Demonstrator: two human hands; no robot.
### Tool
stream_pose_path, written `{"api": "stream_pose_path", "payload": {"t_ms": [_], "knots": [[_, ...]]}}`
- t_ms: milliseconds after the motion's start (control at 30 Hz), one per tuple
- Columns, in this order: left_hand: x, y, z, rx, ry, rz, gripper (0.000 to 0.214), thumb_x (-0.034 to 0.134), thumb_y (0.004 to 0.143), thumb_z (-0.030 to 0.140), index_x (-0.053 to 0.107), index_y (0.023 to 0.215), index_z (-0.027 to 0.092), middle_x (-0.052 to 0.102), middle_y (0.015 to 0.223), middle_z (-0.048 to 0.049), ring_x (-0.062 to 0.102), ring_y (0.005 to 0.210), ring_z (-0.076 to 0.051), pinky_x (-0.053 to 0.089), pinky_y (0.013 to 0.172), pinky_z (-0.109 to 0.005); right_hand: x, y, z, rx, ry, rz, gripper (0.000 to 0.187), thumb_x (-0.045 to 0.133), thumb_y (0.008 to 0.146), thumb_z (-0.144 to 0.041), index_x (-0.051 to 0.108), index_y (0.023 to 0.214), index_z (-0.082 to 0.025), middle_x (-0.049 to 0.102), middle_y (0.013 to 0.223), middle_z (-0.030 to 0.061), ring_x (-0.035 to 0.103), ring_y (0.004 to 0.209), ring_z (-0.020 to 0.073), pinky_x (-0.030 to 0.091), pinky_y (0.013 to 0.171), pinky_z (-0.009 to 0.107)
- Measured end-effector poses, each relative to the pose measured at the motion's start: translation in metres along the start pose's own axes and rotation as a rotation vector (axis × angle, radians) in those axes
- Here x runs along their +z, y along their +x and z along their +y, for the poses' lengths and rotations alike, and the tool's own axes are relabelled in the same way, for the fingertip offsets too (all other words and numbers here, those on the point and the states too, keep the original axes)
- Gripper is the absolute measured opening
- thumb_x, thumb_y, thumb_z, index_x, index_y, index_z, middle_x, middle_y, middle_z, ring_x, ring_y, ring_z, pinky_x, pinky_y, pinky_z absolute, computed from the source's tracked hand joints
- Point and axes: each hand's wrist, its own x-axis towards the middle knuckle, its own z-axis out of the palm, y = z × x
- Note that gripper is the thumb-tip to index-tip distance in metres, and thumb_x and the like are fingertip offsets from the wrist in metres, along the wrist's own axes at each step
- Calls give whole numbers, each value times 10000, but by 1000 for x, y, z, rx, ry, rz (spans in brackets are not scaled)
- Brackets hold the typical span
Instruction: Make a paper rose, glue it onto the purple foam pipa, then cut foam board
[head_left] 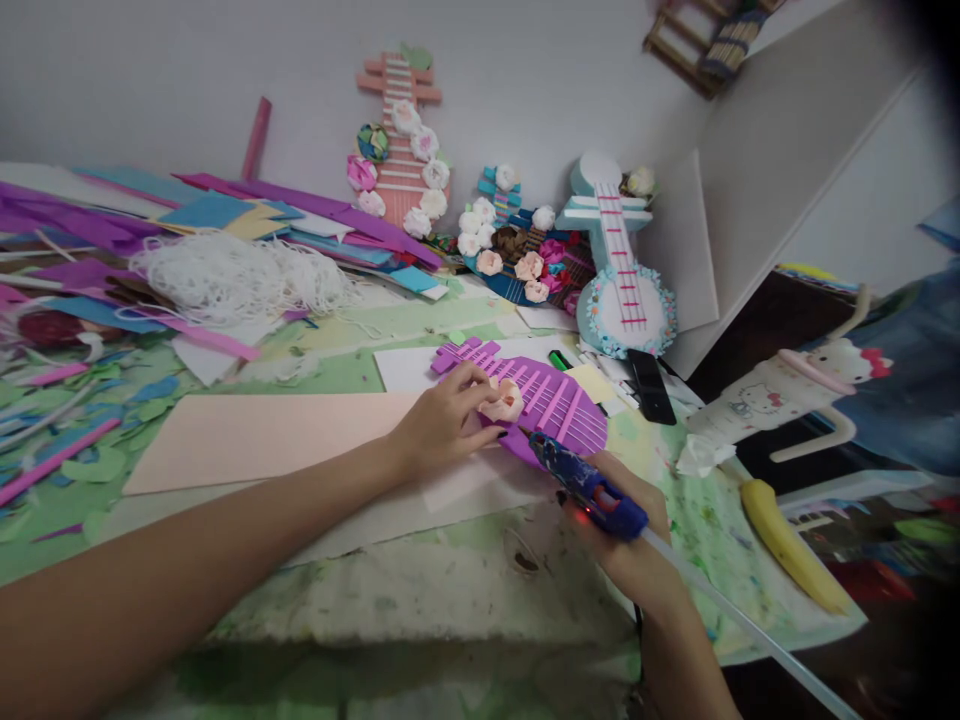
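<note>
My left hand [454, 415] is closed on a pale peach paper flower [501, 400], with thumb and fingers at its left side. The flower is at a purple guitar-shaped craft piece [581, 418] with pink strips and pale strings; I cannot tell whether it touches the piece. My right hand [626, 510] is wrapped round a blue hot glue gun [589, 485]. A long clear glue stick [750, 620] sticks out of its back. The gun's nozzle points up-left, close to the flower and the piece's lower edge.
A peach sheet [270, 435] lies to the left, near paper scraps [90, 450] and tangled white string [232, 275]. Decorated guitar crafts [626, 270] lean at the back. On the right are a phone [650, 387], a lidded cup [772, 395] and a banana [791, 545].
</note>
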Motion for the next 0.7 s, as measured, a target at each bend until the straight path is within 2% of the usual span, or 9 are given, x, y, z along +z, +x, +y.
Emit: {"api": "stream_pose_path", "payload": {"t_ms": [100, 200, 267, 367, 533, 700], "knots": [[2, 2, 2, -38, -48, 3, 155, 634, 828, 227, 614, 957, 144, 590, 998, -98, 588, 918, -210, 503, 794, -376, 1, 0, 0, 102, 71, 53, 87, 591, 781, -270, 551, 779, -192, 538, 669, -11, 489, 599, 130, 392, 562, 256], [1, 2, 5, -73, -78, -5, 91, 584, 844, 173, 629, 921, 154, 628, 926, -72, 609, 837, -183, 506, 748, -342, 4, 4, -3, 225, 135, 173, 114, 618, 764, -296, 583, 804, -195, 583, 678, -3, 526, 593, 142, 433, 555, 264], [1, 1, 6, -59, -98, -29, 96, 565, 843, 145, 638, 903, 164, 648, 944, -69, 622, 857, -177, 510, 769, -334, 5, 12, -7, 302, 172, 251, 156, 629, 752, -329, 602, 826, -194, 606, 685, 4, 544, 589, 150, 455, 552, 274], [2, -1, 6, -20, -92, -72, 127, 542, 848, 135, 646, 912, 170, 654, 996, -76, 630, 908, -177, 520, 791, -327, 8, 30, -14, 377, 141, 293, 208, 656, 721, -376, 612, 801, -189, 607, 650, 3, 547, 567, 154, 462, 552, 284], [4, -6, 8, 73, 35, -148, 200, 461, 904, 171, 649, 971, 159, 637, 1025, -108, 639, 921, -190, 535, 769, -331, 20, 65, -14, 327, 19, 295, 183, 669, 673, -342, 582, 732, -192, 618, 660, 10, 548, 572, 159, 435, 567, 287], [4, -10, 12, 111, 150, -168, 231, 419, 924, 188, 637, 989, 152, 645, 1047, -125, 650, 831, -189, 533, 670, -309, 36, 81, -12, 186, -105, 174, 252, 668, 634, -373, 488, 697, -209, 553, 606, -15, 493, 552, 151, 351, 527, 257]]}}
